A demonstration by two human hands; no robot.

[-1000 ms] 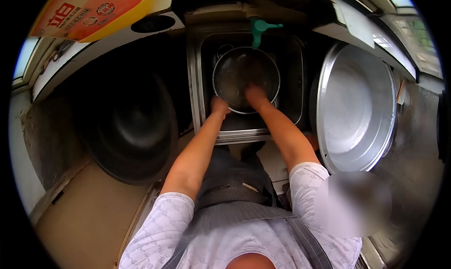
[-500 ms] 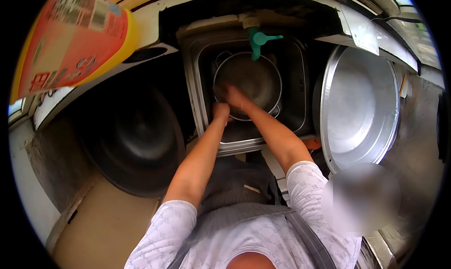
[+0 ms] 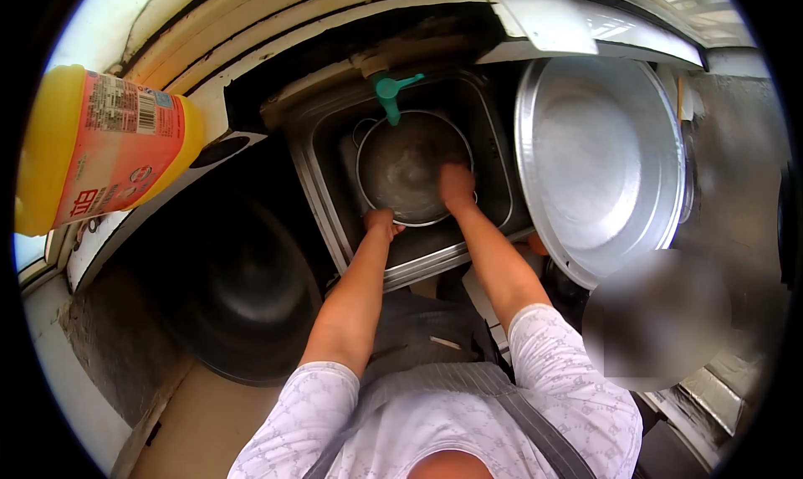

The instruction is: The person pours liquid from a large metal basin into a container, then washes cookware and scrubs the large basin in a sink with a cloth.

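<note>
A round metal pot (image 3: 410, 165) with loop handles sits in the sink (image 3: 493, 165), under a green tap (image 3: 389, 98). Its inside looks wet and swirled. My left hand (image 3: 381, 222) is closed on the pot's near-left rim. Inside the pot, at the right wall, my right hand (image 3: 457, 186) is closed; whatever it holds, if anything, is too small or blurred to make out.
A large silver basin (image 3: 594, 161) stands right of the sink. To the left is a big dark wok (image 3: 251, 295). A yellow jug with a red label (image 3: 125, 153) is at the upper left. A blurred round patch covers the lower right.
My right hand has moved from the pot's left side to its right side. My left hand stays at the near-left rim. The view has turned, and the yellow jug shows more fully.
</note>
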